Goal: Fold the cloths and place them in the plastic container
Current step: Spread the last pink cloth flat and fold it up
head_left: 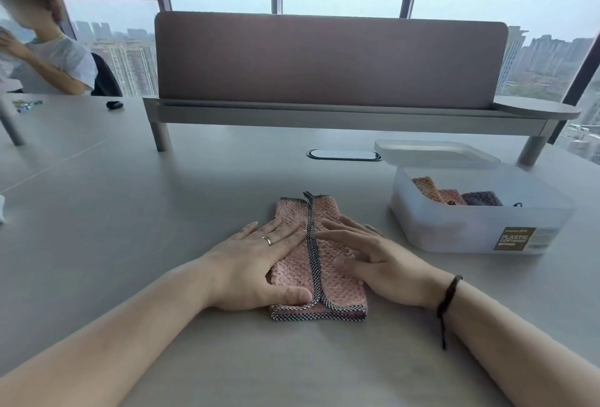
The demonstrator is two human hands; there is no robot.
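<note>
While folded, cloth (328, 276) underlies both hands.

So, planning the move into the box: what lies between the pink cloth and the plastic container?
Only bare table, in the head view, between the pink cloth and plastic container; the right hand overhangs the cloth's right edge.

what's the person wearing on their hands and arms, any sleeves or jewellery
No sleeves show: both forearms are bare to the frame edge. The left hand wears a thin gold-coloured ring on one finger. The right hand has no ring in view; its wrist carries a dark cord bracelet with a loose end hanging down.
</note>
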